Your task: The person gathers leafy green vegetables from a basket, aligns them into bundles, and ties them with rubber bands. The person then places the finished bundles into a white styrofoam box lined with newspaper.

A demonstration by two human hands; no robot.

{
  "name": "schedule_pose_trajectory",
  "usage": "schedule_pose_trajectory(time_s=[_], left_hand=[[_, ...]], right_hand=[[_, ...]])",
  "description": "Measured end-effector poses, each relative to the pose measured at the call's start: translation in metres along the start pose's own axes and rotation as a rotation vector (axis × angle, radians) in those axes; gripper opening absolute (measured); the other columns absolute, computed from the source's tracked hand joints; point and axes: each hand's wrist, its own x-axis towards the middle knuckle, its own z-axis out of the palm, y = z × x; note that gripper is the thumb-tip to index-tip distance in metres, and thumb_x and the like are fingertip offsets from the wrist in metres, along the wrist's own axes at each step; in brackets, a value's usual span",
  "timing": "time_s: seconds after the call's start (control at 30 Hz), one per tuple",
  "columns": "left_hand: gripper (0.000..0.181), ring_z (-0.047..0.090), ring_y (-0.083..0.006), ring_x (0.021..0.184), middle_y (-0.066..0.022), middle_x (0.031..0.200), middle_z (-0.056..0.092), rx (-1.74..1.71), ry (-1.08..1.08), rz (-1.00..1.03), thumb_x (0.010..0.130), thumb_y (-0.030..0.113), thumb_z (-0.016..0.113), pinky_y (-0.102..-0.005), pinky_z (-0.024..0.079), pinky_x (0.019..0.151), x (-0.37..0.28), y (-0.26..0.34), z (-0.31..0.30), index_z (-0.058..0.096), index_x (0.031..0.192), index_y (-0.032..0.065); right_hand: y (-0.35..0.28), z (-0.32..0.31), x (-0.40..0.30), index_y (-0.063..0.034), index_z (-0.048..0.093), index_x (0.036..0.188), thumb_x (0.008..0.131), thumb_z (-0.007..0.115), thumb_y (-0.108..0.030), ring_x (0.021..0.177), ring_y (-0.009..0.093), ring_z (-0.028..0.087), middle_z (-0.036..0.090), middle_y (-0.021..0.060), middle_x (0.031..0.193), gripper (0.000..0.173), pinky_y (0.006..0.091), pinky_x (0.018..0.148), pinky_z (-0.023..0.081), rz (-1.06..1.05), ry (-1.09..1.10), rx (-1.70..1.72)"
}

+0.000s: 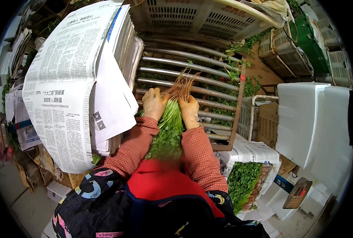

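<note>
A bunch of leafy green herbs with reddish-brown roots (170, 125) lies between my hands, its leaves towards my body and its roots away from me over a metal-bar rack (207, 89). My left hand (154, 103) is closed against the left side of the bunch, near the base of the stems. On the right side, my right hand (189, 110) grips the bunch at the same height, thumb near the roots. Both hands look covered by thin, pale gloves. A stack of newspapers (72, 74) stands close to the left of the rack.
A white plastic crate (176, 15) stands beyond the rack. To the right are white foam boxes (301, 122) and a green crate (310, 44). At lower right, more rooted herbs (243, 184) lie in a paper-lined box, near a digital scale (297, 193). Loose greens show beneath the bars.
</note>
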Motion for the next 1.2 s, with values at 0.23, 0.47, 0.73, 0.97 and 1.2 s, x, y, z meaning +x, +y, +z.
schedule_pose_trajectory(time_s=[0.23,0.47,0.73,0.97,1.2], left_hand=[[0.035,0.060,-0.0385,0.085,-0.0204,0.089,0.062,-0.349,-0.133,-0.209,0.083,0.034,0.066,-0.0435,0.047,0.073,0.000,0.011,-0.014,0.060,0.089,-0.0002],[0.043,0.064,-0.0389,0.085,-0.0190,0.092,0.066,-0.607,-0.272,-0.280,0.085,0.041,0.062,-0.0416,0.050,0.070,-0.004,0.015,-0.017,0.062,0.102,0.0020],[0.043,0.062,-0.0388,0.090,-0.0218,0.097,0.065,-0.553,-0.290,-0.351,0.090,0.042,0.054,-0.0425,0.049,0.075,-0.002,0.028,-0.020,0.059,0.108,0.0037],[0.038,0.062,-0.0316,0.094,-0.0172,0.102,0.064,-0.789,-0.232,-0.310,0.098,0.034,0.042,-0.0386,0.047,0.082,-0.015,0.022,0.004,0.051,0.124,0.0075],[0.035,0.061,-0.0322,0.097,-0.0193,0.108,0.062,-0.678,-0.151,-0.352,0.098,0.016,0.042,-0.0370,0.048,0.083,-0.019,0.042,-0.008,0.044,0.132,0.0086]], right_hand=[[0.014,-0.007,0.008,0.0024,0.062,0.105,0.079,0.066,-0.014,0.084,0.017,0.061,0.067,0.0091,0.096,0.031,0.0285,0.078,0.047,0.028,-0.190,0.411],[-0.010,-0.022,0.005,0.0043,0.061,0.107,0.085,0.068,-0.021,0.085,0.014,0.059,0.066,0.0075,0.097,0.034,0.0263,0.077,0.046,0.158,-0.437,0.382],[0.001,-0.013,-0.005,0.0035,0.062,0.107,0.087,0.063,-0.027,0.083,0.020,0.060,0.067,0.0140,0.092,0.037,0.0306,0.076,0.047,-0.171,-0.332,0.107],[-0.004,-0.026,-0.005,0.0047,0.062,0.106,0.083,0.065,-0.018,0.082,0.018,0.061,0.068,0.0114,0.092,0.032,0.0299,0.075,0.048,-0.027,-0.372,0.255],[-0.018,-0.051,-0.006,0.0028,0.055,0.117,0.080,0.069,-0.018,0.093,0.017,0.059,0.064,0.0093,0.105,0.044,0.0293,0.085,0.046,-0.143,-0.681,0.372]])
